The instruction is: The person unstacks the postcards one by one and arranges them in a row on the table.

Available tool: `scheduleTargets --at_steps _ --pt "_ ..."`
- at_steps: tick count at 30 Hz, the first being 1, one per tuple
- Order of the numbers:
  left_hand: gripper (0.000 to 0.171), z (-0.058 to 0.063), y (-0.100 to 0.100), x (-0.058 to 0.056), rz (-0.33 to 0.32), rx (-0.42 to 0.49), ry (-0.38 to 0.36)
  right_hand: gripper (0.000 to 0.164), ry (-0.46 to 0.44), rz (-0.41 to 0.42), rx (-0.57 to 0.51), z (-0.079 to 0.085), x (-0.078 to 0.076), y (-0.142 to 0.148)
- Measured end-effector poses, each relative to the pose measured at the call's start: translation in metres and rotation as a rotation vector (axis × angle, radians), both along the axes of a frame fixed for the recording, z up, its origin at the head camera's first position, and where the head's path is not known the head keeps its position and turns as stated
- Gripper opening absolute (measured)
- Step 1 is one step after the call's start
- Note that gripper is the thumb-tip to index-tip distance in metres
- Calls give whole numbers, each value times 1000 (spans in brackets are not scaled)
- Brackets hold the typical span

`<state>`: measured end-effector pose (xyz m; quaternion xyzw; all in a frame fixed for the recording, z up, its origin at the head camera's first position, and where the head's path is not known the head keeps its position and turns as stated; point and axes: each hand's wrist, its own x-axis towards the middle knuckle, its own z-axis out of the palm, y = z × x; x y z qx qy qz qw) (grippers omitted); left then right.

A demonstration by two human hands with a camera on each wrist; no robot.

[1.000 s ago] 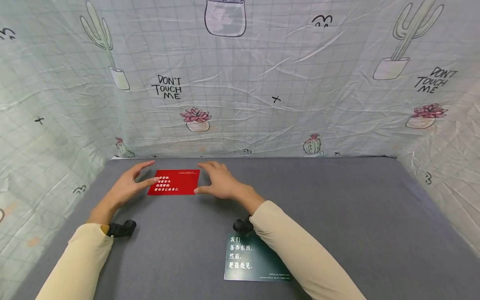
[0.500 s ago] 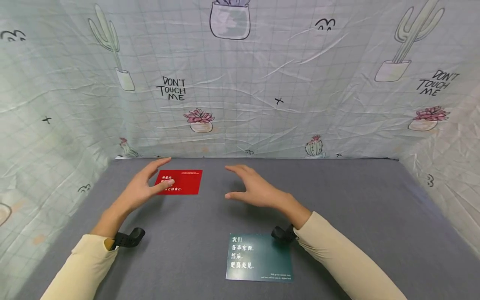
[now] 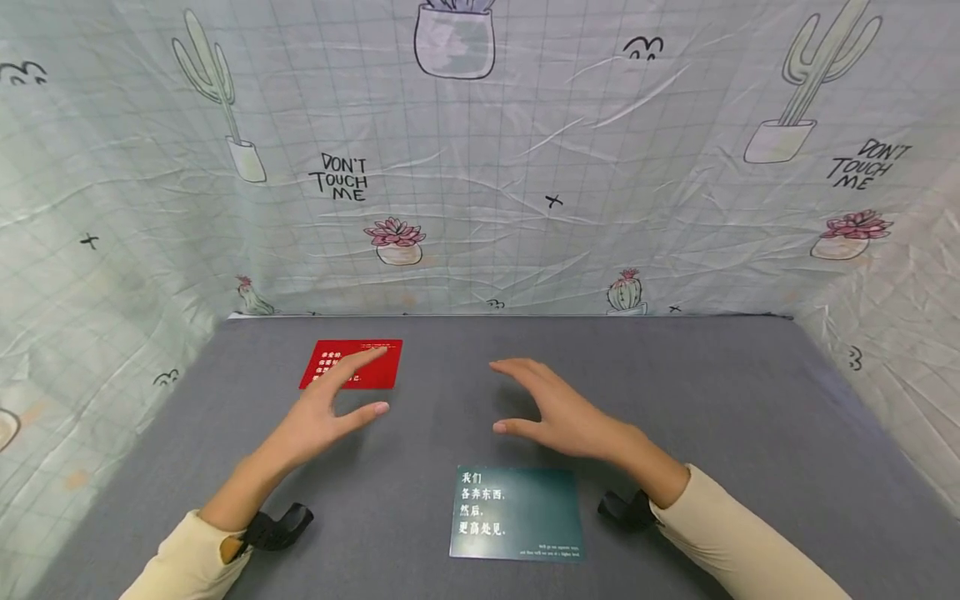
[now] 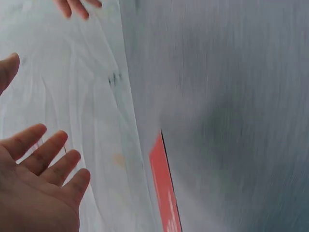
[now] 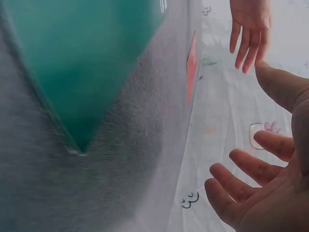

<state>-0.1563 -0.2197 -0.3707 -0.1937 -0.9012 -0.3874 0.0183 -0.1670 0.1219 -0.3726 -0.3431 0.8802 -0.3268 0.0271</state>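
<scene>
A red card (image 3: pixel 384 367) with white writing lies flat near the back left of the grey table. In the head view my left hand (image 3: pixel 315 425) hangs above the table and hides part of that card; its fingers are spread and hold nothing. My right hand (image 3: pixel 562 412) hovers to the right of centre, fingers apart from the thumb, with nothing in it. Closer to me, a dark green card (image 3: pixel 517 512) with white writing lies flat, just in front of the right hand. The right wrist view shows a corner of the green card (image 5: pixel 87 87) and both hands' loose fingers.
The grey tabletop (image 3: pixel 720 417) reaches back to a hanging white cloth (image 3: pixel 480 167) printed with cacti and lettering. The same cloth closes off both sides. Each wrist wears a black strap-on camera, the left camera (image 3: pixel 277 527) and the right camera (image 3: pixel 626 510).
Both hands have drawn back toward me from the red card. The right hand has also gone right, off the card's right side. Both cards lie where they were.
</scene>
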Motion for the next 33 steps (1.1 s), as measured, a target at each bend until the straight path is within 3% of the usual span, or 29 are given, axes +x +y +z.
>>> scheduleTargets --at_steps 12,22,27,33 --pt "72 -12 46 47 -133 54 -10 74 15 -16 -59 -7 48 27" --pt "76 -27 75 75 -238 42 -31 75 39 -8 -87 -21 80 35" --pt "76 -33 83 85 -247 45 -64 76 74 10 -101 -27 91 37" --pt "81 -39 89 87 -251 29 -128 77 33 -10 -107 -32 98 40"
